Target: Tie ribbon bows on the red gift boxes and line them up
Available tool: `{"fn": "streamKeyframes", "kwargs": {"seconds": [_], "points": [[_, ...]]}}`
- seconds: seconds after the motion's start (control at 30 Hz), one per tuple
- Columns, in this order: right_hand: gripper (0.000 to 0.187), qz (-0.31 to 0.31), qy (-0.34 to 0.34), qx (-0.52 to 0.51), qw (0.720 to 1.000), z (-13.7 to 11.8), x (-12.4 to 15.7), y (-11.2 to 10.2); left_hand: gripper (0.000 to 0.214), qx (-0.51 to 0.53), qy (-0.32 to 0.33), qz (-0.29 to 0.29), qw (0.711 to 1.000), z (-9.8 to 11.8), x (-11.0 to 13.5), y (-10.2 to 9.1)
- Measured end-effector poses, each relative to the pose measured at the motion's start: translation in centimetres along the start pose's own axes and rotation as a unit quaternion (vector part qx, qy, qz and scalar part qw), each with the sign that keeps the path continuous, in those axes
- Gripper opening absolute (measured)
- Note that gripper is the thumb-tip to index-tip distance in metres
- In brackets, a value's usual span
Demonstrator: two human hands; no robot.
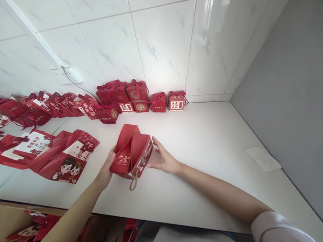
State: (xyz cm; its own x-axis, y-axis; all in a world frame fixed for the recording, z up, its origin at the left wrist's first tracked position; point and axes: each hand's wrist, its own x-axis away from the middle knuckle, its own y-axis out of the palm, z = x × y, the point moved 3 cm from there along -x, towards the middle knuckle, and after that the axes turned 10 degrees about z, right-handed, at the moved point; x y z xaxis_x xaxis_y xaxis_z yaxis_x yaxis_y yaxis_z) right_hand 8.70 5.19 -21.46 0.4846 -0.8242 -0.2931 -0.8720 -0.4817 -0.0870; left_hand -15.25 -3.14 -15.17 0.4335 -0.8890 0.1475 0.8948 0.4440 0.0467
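A red paper gift box (131, 151), partly folded and open at the top, sits on the white table (207, 143) in front of me. A tan cord loop hangs from its near end. My left hand (107, 170) grips the box's left side, thumb on the printed face. My right hand (164, 158) rests against the box's right side with its fingers stretched out and spread.
Flat unfolded red boxes (67, 159) with cartoon prints lie at the left. Several finished red boxes with ribbons (137, 97) line the tiled wall. A white paper sheet (263, 159) lies at the right by a grey wall. A cardboard carton (25, 230) with more red boxes stands below the table edge.
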Motion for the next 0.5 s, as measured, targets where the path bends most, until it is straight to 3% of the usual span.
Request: {"fn": "streamKeyframes", "kwargs": {"seconds": [0.13, 0.27, 0.37, 0.5], "points": [[0.090, 0.102, 0.033, -0.004, 0.994, -0.5, 0.7, -3.5, 0.065, 0.001, 0.010, -0.072, 0.997, -1.1, -0.2, 6.3], [0.065, 0.223, 0.000, 0.042, 0.974, -2.0, 3.3, -7.8, 0.064, 0.018, 0.054, -0.078, 0.995, -2.7, -0.4, 12.6], [0.067, 0.222, -0.071, 0.096, 0.968, -3.0, 6.0, -10.2, 0.066, 0.003, 0.061, -0.058, 0.996, -3.6, -1.8, 16.0], [0.094, 0.183, -0.108, 0.193, 0.958, -3.2, 7.9, -12.2, 0.071, -0.010, 0.039, 0.036, 0.999, -3.9, -5.7, 18.0]]}}
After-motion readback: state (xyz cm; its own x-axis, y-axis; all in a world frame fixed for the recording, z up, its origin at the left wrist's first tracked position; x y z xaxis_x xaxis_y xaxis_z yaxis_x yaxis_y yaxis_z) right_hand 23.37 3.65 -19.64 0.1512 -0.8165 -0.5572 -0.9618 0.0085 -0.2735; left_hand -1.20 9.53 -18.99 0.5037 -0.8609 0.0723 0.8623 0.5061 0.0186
